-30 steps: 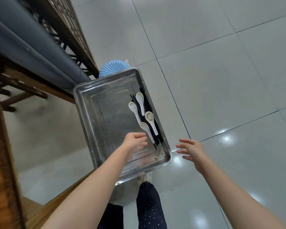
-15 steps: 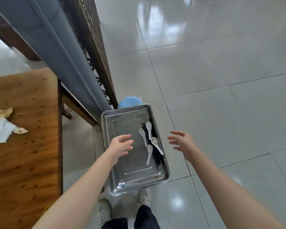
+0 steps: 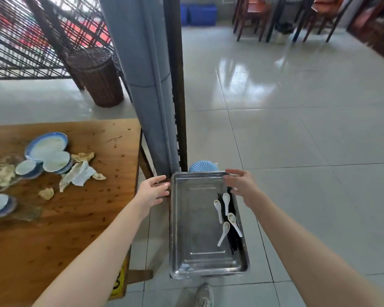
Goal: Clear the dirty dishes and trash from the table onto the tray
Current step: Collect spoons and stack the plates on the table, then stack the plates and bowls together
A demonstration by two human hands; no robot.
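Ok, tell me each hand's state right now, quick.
Left hand: open, holding nothing, beside the far left corner of the tray.
Right hand: open, holding nothing, at its far right corner.

Readable text: none anywhere in the view.
Yellow sticker (image 3: 118, 281): on the near side edge of the table (image 3: 64, 229); it bears black marks, too blurred and too steeply angled to read.
Spoons (image 3: 226, 227): small golden-brown marks inside the bowls, too small to make out as characters.
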